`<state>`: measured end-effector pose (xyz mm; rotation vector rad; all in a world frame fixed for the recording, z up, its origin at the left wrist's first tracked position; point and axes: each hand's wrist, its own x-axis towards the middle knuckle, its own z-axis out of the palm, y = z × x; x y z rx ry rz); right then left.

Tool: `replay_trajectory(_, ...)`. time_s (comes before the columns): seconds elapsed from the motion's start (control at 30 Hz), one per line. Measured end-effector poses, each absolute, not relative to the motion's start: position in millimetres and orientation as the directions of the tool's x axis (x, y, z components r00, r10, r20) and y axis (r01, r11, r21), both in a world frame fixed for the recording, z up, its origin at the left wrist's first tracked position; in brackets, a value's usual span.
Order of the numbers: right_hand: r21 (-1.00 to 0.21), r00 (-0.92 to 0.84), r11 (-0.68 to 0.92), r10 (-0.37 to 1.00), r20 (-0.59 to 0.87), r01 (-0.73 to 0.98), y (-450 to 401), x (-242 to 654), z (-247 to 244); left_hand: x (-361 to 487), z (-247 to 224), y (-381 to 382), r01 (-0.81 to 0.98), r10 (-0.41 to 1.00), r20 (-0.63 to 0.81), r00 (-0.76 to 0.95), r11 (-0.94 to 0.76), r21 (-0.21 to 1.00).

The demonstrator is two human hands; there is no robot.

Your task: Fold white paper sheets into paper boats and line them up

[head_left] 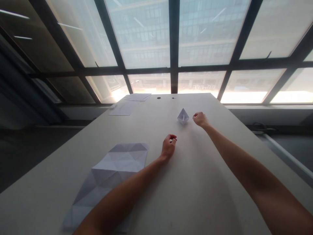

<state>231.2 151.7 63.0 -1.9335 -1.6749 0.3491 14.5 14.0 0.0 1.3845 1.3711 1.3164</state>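
Observation:
A small folded white paper shape, like an origami boat (183, 117), stands on the table with a pointed top. Just right of it, apart from it, is my right hand (200, 119), its fingers curled into a loose fist with nothing visible in them. My left hand (168, 146) is nearer to me, below and left of the paper boat. Its fingers bend toward the thumb around a small gap, and I see nothing held. A large creased sheet of paper (110, 163) lies to the left, partly covered by my left forearm.
The long white table (151, 124) runs toward a wall of windows (146, 36). Several flat paper sheets (122, 108) lie at its far left. Two small dark holes (158, 98) mark the far end. A dark curtain (22, 81) hangs at left.

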Motion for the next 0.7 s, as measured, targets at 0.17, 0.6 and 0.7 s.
replay_trajectory(0.17, -0.644, 0.137, 0.011, 0.974, 0.178, 0.765, 123, 220, 48, 11, 17, 16, 0.083, 1.000, -0.003, -0.019, 0.004, 0.997)
replay_trajectory(0.6, -0.759, -0.455, 0.430, 0.868, 0.199, 0.489, 46, 70, 26, -115, 105, 42, 0.534, 0.945, 0.245, 0.218, -0.325, 0.780)
replay_trajectory(0.7, -0.726, -0.467, 0.463, 0.856, 0.219, 0.508, 33, 34, 21, -159, 80, 41, 0.784, 0.948, 0.302, 0.098, -0.261, 0.564)
